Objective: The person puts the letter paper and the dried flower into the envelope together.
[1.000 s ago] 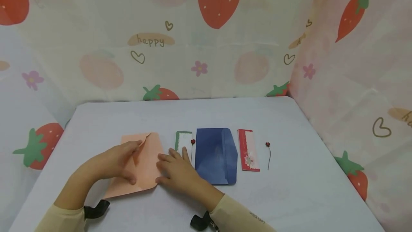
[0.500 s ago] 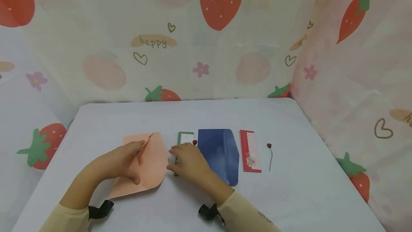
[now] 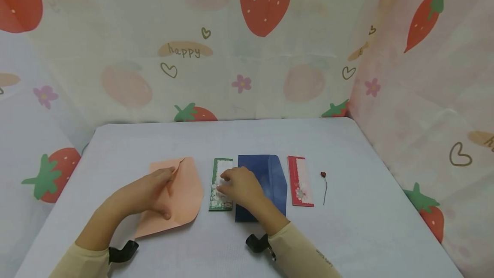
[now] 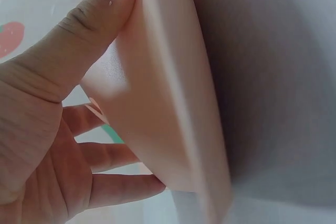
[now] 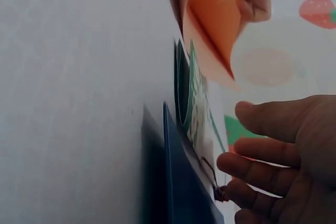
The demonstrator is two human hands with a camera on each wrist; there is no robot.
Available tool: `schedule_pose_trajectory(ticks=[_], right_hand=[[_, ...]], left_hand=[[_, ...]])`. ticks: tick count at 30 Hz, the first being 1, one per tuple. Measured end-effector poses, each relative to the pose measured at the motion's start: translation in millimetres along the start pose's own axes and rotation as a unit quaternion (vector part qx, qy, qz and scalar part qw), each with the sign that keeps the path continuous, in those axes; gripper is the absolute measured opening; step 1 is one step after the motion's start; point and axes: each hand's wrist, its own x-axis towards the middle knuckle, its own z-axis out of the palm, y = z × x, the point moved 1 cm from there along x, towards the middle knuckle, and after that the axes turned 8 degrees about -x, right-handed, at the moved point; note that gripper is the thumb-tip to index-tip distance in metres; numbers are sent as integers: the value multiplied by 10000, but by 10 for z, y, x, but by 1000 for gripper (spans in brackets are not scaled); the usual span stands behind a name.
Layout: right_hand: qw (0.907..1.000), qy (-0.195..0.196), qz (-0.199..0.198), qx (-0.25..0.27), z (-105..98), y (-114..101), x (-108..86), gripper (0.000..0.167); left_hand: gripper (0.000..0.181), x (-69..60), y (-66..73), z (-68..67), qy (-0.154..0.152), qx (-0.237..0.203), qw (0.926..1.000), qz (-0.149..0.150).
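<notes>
My left hand (image 3: 150, 194) holds a peach envelope (image 3: 187, 196) at the left, its thumb and fingers on opposite sides so that the mouth gapes. The left wrist view shows the thumb against the paper (image 4: 142, 108). My right hand (image 3: 247, 188) is above the left part of a blue envelope (image 3: 277, 188), with fingers loosely bent. Between the two envelopes lies a green floral folded card (image 3: 221, 196). In the right wrist view a dried rose (image 5: 220, 193) lies by my fingertips; whether they touch it I cannot tell. The hand hides that rose in the head view.
A red floral card (image 3: 301, 183) lies right of the blue envelope. Farther right is a second dried rose (image 3: 324, 185) with a thin stem. All rest on a white-covered table (image 3: 366, 235), with strawberry-print cloth (image 3: 224, 20) behind and at the sides.
My right hand has left the peach envelope's edge and moved right, over the green card to the blue envelope. The green card is more exposed. The left hand keeps its hold.
</notes>
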Motion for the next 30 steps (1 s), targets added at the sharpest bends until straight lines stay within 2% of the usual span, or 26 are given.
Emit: schedule_pose_trajectory(ticks=[5, 9, 14, 19, 22, 30], right_hand=[[9988, -187, 370, 243, -4, 84, -2, 32], [9973, -159, 675, 230, -13, 80, -14, 32], [9945, -70, 1041, -86, 26, 2, -41, 33], [9886, 96, 1233, -857, 101, -94, -51, 52], [9839, 189, 1358, -1151, 142, -130, -52, 56], [9812, 60, 1621, -1047, 231, -151, -41, 56]], left_hand=[[95, 5, 5, 4, -35, 23, 10000, -27], [84, 9, 15, -6, -47, 17, 10000, -3], [78, 9, 17, 4, -49, 21, 10000, 2], [75, 6, 33, 20, -7, 124, 9999, 114], [75, 10, 41, 22, 12, 192, 9997, 175], [75, 5, 52, 44, -2, 218, 9997, 99]])
